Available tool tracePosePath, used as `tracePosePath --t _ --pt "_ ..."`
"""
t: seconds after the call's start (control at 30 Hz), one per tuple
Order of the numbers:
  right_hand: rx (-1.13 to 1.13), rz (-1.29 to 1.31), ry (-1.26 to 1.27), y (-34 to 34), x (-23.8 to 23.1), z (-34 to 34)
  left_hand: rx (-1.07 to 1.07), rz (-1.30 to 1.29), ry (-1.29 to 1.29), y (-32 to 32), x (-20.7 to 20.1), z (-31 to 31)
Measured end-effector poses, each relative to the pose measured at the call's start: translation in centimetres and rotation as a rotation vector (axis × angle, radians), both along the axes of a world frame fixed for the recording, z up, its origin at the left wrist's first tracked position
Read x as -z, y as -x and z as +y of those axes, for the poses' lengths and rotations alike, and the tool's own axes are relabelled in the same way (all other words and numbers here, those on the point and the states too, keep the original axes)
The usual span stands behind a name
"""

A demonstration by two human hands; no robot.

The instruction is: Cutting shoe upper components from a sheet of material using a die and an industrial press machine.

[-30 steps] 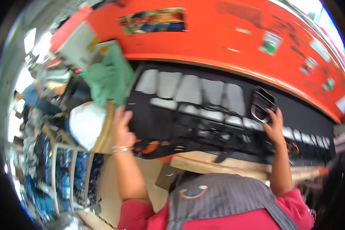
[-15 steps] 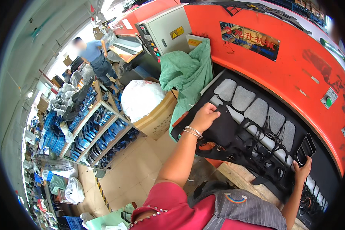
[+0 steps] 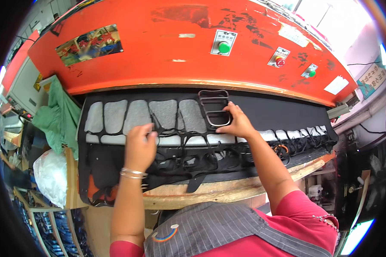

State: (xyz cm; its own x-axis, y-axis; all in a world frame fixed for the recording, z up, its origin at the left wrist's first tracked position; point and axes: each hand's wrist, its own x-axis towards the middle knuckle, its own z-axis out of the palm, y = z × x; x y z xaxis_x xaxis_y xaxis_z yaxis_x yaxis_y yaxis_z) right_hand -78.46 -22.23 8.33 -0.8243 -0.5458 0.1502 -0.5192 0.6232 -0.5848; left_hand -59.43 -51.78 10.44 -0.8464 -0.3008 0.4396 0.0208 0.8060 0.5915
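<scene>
My right hand (image 3: pixel 240 122) grips the lower right side of a cutting die (image 3: pixel 215 124), a dark metal frame with rounded corners and crossbars. The die stands on the black sheet (image 3: pixel 278 111), just right of a row of grey pads (image 3: pixel 193 116). Slightly blurred, my left hand (image 3: pixel 140 145) hovers over the lower part of the row, fingers half curled, thumb and forefinger apart, with nothing visible in them. Beneath and between my hands lie black cut-out strips and loops (image 3: pixel 197 160) along a band of white pieces (image 3: pixel 201 140).
A red machine beam (image 3: pixel 158 55) with green buttons (image 3: pixel 224 47) and a red button (image 3: pixel 279 62) spans the far side. A wooden edge (image 3: pixel 201 191) borders the near side. Green cloth (image 3: pixel 58 115) and a white bag (image 3: pixel 51 175) stand left.
My view has swung right to face the machine. My left hand has let go of the black sheet's corner and moved over the pads. The die has come to stand beside the pads.
</scene>
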Motion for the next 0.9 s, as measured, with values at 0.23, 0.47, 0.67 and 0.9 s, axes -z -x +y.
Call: tracePosePath --t 0.23,0.47,0.67,0.9 --pt "-0.058 0.13 0.01 0.0 2.1 1.2 0.225 -0.084 0.065 7.5 5.3 11.3" --pt "-0.017 0.172 0.062 0.4 2.6 1.0 0.196 -0.063 0.123 8.0 6.6 12.3" --pt "-0.069 0.286 0.05 0.8 3.3 0.8 0.198 -0.101 0.144 8.0 6.4 12.0" --pt "-0.095 0.346 -0.033 0.8 3.1 0.7 0.201 -0.138 0.162 8.2 5.9 12.0"
